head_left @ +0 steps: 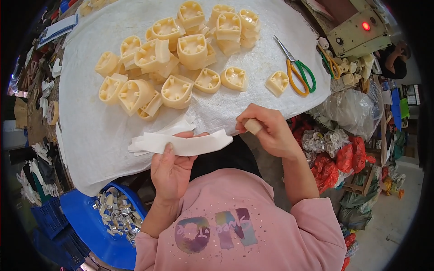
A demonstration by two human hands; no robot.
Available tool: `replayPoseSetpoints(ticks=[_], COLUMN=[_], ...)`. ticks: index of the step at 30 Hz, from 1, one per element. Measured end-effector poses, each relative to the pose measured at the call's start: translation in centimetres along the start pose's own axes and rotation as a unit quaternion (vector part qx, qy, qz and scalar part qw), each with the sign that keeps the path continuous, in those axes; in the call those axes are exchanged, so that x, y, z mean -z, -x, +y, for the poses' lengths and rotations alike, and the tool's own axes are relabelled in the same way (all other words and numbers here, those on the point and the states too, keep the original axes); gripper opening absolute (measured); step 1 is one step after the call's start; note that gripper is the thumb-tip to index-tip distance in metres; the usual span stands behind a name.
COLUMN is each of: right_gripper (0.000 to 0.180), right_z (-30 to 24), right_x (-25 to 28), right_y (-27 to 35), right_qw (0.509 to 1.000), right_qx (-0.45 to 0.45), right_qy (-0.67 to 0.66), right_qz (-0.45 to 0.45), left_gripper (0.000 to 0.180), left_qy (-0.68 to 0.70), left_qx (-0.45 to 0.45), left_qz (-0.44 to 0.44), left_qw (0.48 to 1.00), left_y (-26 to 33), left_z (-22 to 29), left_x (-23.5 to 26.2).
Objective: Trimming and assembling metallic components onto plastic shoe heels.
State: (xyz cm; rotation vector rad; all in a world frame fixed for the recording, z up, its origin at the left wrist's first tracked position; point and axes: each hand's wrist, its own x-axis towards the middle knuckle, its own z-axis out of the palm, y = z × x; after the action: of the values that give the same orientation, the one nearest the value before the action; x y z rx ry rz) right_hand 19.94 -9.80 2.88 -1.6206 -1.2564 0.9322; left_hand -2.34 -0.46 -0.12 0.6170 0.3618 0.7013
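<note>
Left hand (173, 174): grip clamps white strips (192, 146), thumb uppermost, likely to align them. Right hand (274, 134), three o'clock: grip unclear.

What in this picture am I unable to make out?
All in the head view:
Left hand: partly hidden by the white strips.
Right hand: its curl hides whether the tan piece is held or worn.
Cream pieces: lower ones covered by those on top.
Blue tub: partly hidden by the pink sleeve.
Other person: too small and dark near the right edge.
</note>
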Motion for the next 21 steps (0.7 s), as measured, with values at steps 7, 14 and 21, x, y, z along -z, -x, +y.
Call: replayPoseSetpoints(ticks=[7, 14, 21], right_gripper=[0.018, 0.027, 0.033], right_z=[-1.5, 0.7, 4.0], right_x=[-0.8, 0.3, 2.7], right_y=[0.3, 1.7, 4.6], right_qw=[0.979, 0.977, 0.976], right_qx=[0.170, 0.165, 0.033], right_qy=[0.067, 0.113, 0.178], right_qz=[0.093, 0.074, 0.121], left_gripper=[0.045, 0.046, 0.046], left_qy=[0.006, 0.015, -0.014], left_qx=[0.011, -0.008, -0.024], left_qz=[0.045, 0.069, 0.074], left_qw=[0.999, 0.997, 0.997], left_y=[-0.2, -0.2, -0.5], left_z=[-0.3, -0.5, -0.4], left_x=[-0.9, -0.7, -0.3])
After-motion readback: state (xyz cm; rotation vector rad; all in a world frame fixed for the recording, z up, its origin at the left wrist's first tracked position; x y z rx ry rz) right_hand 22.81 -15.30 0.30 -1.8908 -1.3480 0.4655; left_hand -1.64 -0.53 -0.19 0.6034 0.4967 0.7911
